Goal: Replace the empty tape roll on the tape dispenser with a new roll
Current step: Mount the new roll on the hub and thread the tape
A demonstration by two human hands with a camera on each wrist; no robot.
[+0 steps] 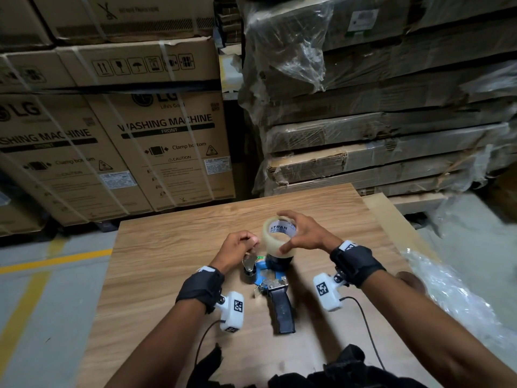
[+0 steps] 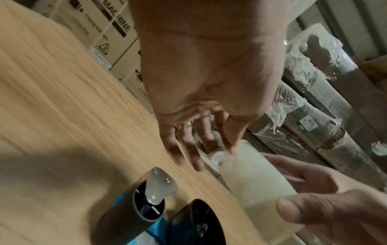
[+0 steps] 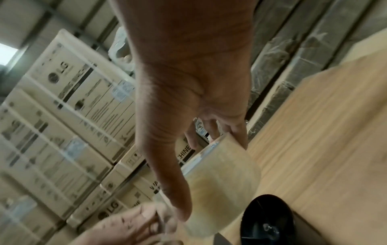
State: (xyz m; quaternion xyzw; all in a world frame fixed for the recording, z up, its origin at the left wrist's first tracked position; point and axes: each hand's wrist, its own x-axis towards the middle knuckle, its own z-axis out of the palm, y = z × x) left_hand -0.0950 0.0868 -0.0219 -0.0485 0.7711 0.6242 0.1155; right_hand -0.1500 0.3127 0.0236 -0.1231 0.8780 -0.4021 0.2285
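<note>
"WASHING MACHINE" on LG carton [image 1: 167, 147]

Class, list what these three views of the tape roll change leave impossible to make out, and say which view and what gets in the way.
- Head view: the printing inside the tape roll is partly hidden by the right hand.
- Head view: the dispenser hub is hidden under the roll.
- Left wrist view: what the left hand fingers pinch is blurred.
- Right wrist view: carton labels are smeared.
</note>
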